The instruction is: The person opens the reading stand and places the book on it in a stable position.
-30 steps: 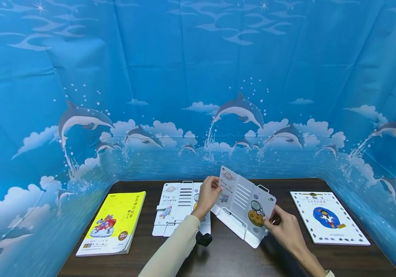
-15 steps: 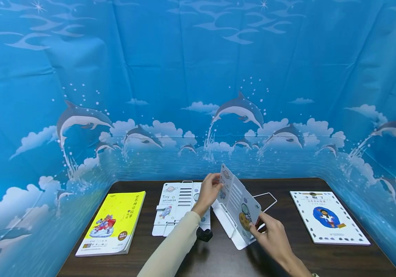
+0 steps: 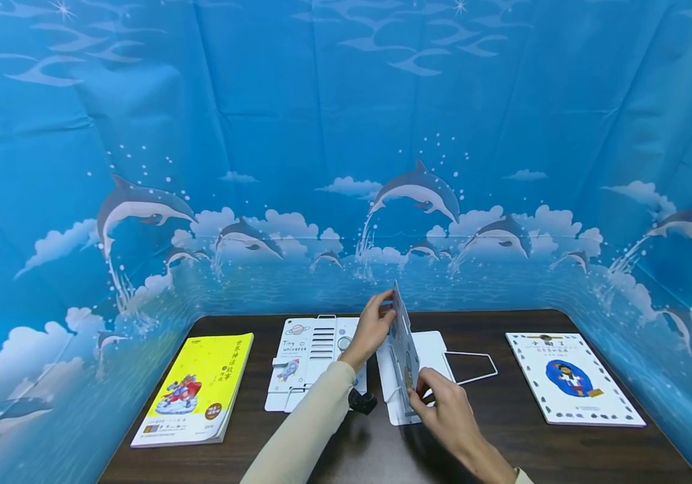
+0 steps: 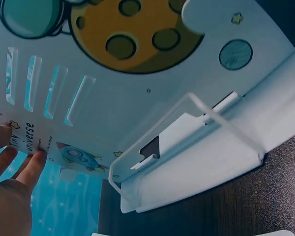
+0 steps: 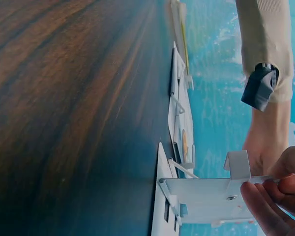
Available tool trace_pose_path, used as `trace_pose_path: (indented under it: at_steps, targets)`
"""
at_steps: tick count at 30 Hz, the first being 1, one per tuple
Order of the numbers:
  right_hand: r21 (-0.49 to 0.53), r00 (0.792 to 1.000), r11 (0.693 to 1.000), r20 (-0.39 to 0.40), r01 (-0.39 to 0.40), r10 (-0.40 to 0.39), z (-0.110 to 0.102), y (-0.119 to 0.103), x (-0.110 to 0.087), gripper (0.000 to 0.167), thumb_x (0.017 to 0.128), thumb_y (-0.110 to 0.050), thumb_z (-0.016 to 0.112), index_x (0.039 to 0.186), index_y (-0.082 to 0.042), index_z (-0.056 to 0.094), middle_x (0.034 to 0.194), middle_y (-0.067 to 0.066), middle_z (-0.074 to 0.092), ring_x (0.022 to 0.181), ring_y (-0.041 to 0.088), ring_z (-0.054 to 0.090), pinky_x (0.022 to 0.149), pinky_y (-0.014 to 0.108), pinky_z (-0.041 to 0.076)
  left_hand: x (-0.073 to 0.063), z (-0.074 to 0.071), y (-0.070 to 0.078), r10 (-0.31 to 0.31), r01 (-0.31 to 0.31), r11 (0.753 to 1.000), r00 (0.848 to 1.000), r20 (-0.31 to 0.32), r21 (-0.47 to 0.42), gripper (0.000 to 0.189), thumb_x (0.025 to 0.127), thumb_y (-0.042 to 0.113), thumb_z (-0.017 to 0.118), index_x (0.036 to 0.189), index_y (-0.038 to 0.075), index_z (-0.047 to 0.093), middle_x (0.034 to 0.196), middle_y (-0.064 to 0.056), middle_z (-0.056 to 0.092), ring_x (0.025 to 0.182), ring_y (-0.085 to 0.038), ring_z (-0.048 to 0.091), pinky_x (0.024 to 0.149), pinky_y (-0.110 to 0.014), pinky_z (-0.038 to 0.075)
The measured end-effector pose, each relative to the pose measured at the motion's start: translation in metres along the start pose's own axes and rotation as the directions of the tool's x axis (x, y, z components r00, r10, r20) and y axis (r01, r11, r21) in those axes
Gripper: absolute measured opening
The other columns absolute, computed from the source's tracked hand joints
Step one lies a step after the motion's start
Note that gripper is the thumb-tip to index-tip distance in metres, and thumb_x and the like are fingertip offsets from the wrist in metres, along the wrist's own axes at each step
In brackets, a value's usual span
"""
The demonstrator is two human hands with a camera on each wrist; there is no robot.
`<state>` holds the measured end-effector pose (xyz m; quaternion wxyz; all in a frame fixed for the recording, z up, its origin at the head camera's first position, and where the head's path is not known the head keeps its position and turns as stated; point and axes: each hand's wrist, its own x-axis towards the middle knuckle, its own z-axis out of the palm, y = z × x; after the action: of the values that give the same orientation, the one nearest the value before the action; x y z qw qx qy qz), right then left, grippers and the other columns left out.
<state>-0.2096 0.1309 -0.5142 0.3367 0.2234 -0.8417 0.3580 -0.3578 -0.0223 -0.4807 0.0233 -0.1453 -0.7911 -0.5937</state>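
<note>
A white book stand with a space print stands near the table's middle, its printed panel [image 3: 404,346] raised and almost edge-on in the head view. My left hand [image 3: 371,329] grips the panel near its top, with fingertips by the "universe" lettering in the left wrist view. Low on the panel's near edge, my right hand [image 3: 451,413] pinches it between thumb and fingers. A plain white plate [image 3: 433,349] of the stand lies low behind the panel, with a wire prop [image 3: 469,353] sticking out to the right. The wire page holder [image 4: 162,120] crosses the panel's lower ledge.
A second, matching book stand [image 3: 297,346] lies flat just left, partly under my left forearm. A yellow book [image 3: 200,383] lies at the table's left, a white book [image 3: 572,380] at its right. A blue dolphin-print curtain [image 3: 346,134] surrounds the dark wooden table [image 3: 382,457].
The printed panel has turned from facing me to nearly edge-on, my right hand moving left with its edge. The wire prop has swung out, and the plain plate now shows to the right.
</note>
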Motion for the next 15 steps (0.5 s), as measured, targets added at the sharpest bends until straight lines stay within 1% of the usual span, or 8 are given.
trace_pose_path:
  at_steps: [5, 8, 11, 15]
  targets:
    - [-0.001, 1.000, 1.000, -0.005, 0.014, -0.014, 0.007, -0.002, 0.004, 0.040, 0.073, 0.010, 0.084, 0.079, -0.018, 0.055, 0.073, -0.013, 0.057, 0.070, -0.006, 0.064, 0.056, 0.012, 0.054, 0.001, 0.002, 0.004, 0.001, -0.001, 1.000, 1.000, 0.022, -0.011, 0.049, 0.113, 0.009, 0.047, 0.162, 0.015, 0.044, 0.162, -0.011, 0.046, 0.146, -0.035, 0.053, 0.116, -0.046, 0.050]
    - [0.000, 1.000, 1.000, -0.011, 0.028, -0.028, 0.011, -0.003, 0.006, 0.038, 0.074, 0.009, 0.083, 0.079, -0.017, 0.055, 0.073, -0.012, 0.056, 0.070, -0.005, 0.064, 0.057, 0.012, 0.054, 0.002, 0.004, 0.006, 0.002, -0.002, 1.000, 1.000, 0.028, -0.010, 0.048, 0.114, 0.010, 0.045, 0.162, 0.016, 0.044, 0.164, -0.009, 0.045, 0.147, -0.033, 0.053, 0.117, -0.045, 0.050]
    - [-0.003, 0.999, 0.999, -0.015, 0.038, -0.038, 0.015, -0.002, 0.009, 0.037, 0.075, 0.009, 0.083, 0.079, -0.016, 0.055, 0.073, -0.011, 0.056, 0.070, -0.005, 0.062, 0.057, 0.012, 0.054, 0.003, 0.007, 0.007, 0.012, -0.012, 1.000, 0.999, 0.033, 0.003, 0.046, 0.115, 0.011, 0.045, 0.161, 0.017, 0.046, 0.163, -0.008, 0.046, 0.146, -0.031, 0.054, 0.116, -0.044, 0.051]
    - [-0.021, 0.999, 0.999, -0.012, 0.031, -0.032, 0.020, -0.001, 0.012, 0.036, 0.076, 0.008, 0.083, 0.080, -0.016, 0.056, 0.074, -0.011, 0.056, 0.069, -0.005, 0.061, 0.058, 0.013, 0.055, 0.003, 0.009, 0.009, 0.034, -0.035, 0.999, 0.998, 0.044, 0.013, 0.045, 0.115, 0.014, 0.045, 0.160, 0.015, 0.047, 0.161, -0.008, 0.049, 0.144, -0.030, 0.057, 0.114, -0.045, 0.052]
